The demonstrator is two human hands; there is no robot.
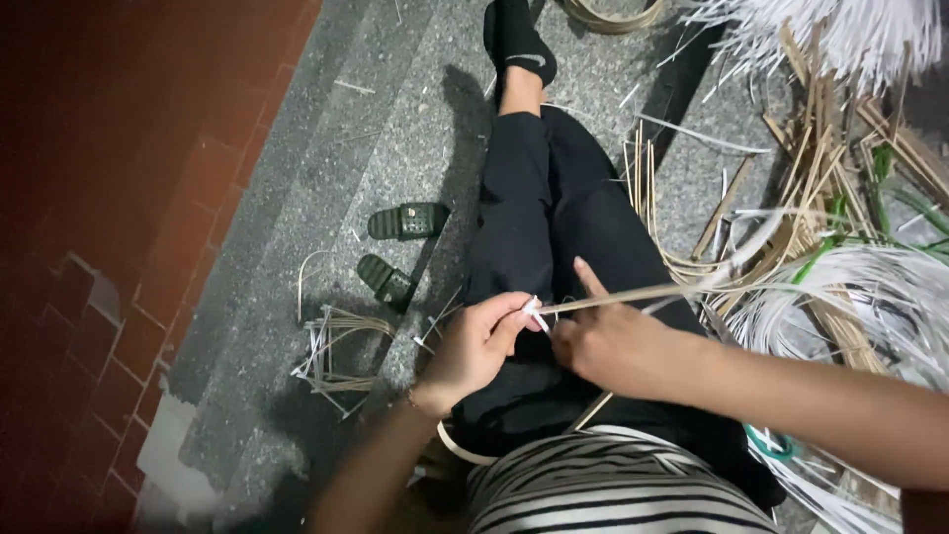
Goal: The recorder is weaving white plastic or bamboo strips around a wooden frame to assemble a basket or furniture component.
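Observation:
My left hand [476,344] pinches the white end of a thin cane strip [633,295] over my lap. That strip runs right toward a heap of strips. My right hand [605,341] sits just right of the left, index finger raised along the strip, fingers closed on it. Both hands hover above my black trousers [539,218]. A second pale strip [591,410] pokes out below my right hand.
A pile of white and tan cane strips [840,247] lies at the right. Two dark green sandals [400,247] and a small bundle of cut strips [336,351] rest on the grey stone floor. Red brick paving [119,198] borders the left. A coiled ring [613,12] lies at the top.

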